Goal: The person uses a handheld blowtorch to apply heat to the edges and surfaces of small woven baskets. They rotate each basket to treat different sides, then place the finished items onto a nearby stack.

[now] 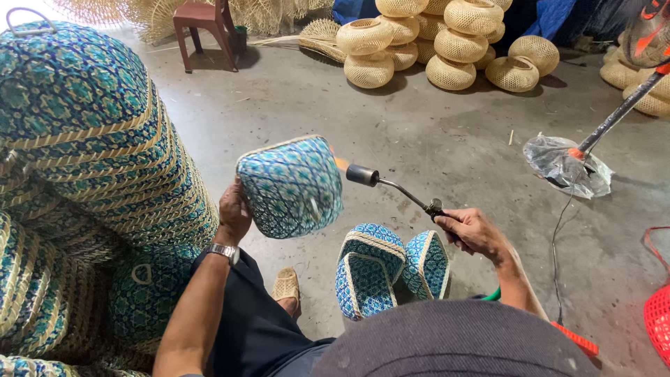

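Left hand [233, 209] holds blue woven basket [290, 186]; right hand [472, 232] aims torch [391, 184].

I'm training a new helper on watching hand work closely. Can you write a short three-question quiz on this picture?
1. True or false: the left hand holds a blue-green woven basket.
2. What does the right hand hold? A) a brush B) a gas torch C) scissors
3. Fill in: the torch's flame points at the basket's ____ side, as seen by the camera.

Key: 1 true. 2 B. 3 right; a small orange flame shows at the nozzle, right beside the basket. Two more blue baskets lie on the floor below.
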